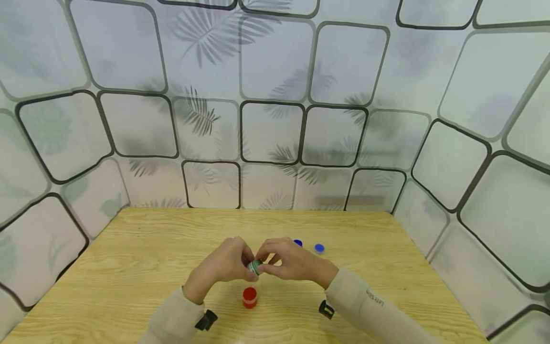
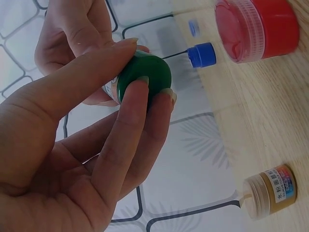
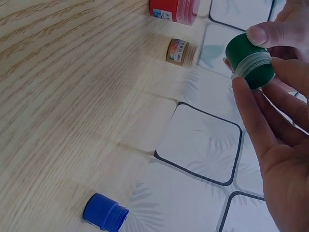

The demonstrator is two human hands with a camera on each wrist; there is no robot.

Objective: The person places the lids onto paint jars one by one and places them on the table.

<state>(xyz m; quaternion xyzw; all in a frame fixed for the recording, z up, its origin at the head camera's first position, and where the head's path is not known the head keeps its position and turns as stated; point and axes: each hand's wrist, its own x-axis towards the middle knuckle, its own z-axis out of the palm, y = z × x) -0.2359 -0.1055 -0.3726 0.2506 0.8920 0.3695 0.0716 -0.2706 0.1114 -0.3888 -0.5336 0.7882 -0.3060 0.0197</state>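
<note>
Head view puts the green jar [image 1: 255, 267] above the worktop [image 1: 172, 243], between both hands, with the red jar [image 1: 249, 298] near it at 6 o'clock. Left hand [image 1: 227, 262] pinches the jar's body with thumb and fingers; right hand [image 1: 289, 260] grips the ridged end with its fingertips. Seen from the right wrist, the jar is tilted, its long axis running from the plain end at 11 o'clock to the ridged end at 5. It is short, round and deep green, with a pale ridged band; left wrist shows a smooth base and some white label.
</note>
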